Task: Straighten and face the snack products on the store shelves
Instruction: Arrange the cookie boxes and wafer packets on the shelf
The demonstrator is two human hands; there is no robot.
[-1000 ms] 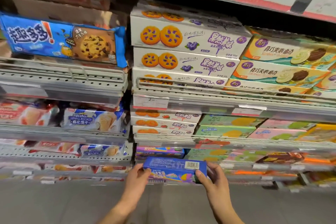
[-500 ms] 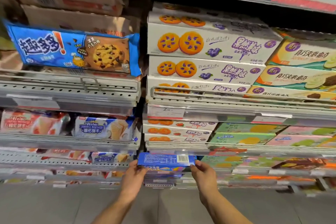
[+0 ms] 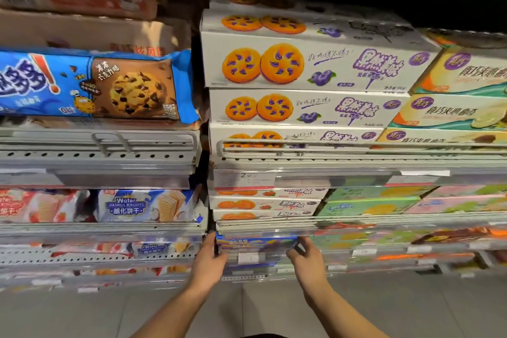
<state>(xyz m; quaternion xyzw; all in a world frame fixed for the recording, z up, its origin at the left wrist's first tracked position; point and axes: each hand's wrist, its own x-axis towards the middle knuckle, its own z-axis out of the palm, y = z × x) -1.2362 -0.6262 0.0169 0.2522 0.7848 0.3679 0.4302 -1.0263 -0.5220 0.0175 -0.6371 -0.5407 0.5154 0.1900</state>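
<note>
From the head camera, looking down a snack aisle: both arms reach to a low shelf in the right-hand bay. The left hand (image 3: 210, 261) holds the left end of a blue box (image 3: 255, 244), fingers curled round its edge; the right hand (image 3: 307, 258) pinches the right end, fingers bent at the corner. The blue box sits at the front lip of that shelf, tucked under the rail above, its face turned outward.

Higher in the same bay, a wire-fronted shelf (image 3: 356, 145) carries three stacked white biscuit boxes (image 3: 307, 66) printed with orange cookies, and just beside them a stack of yellow-green boxes (image 3: 452, 111). One shelf down lie thinner white boxes and green boxes (image 3: 367, 206).

The left bay holds a blue chocolate-chip cookie pack (image 3: 90, 86) lying lengthwise above a perforated rail, with cardboard cartons (image 3: 82, 27) behind it. Below sit wafer packs (image 3: 148, 206), blue and red.
</note>
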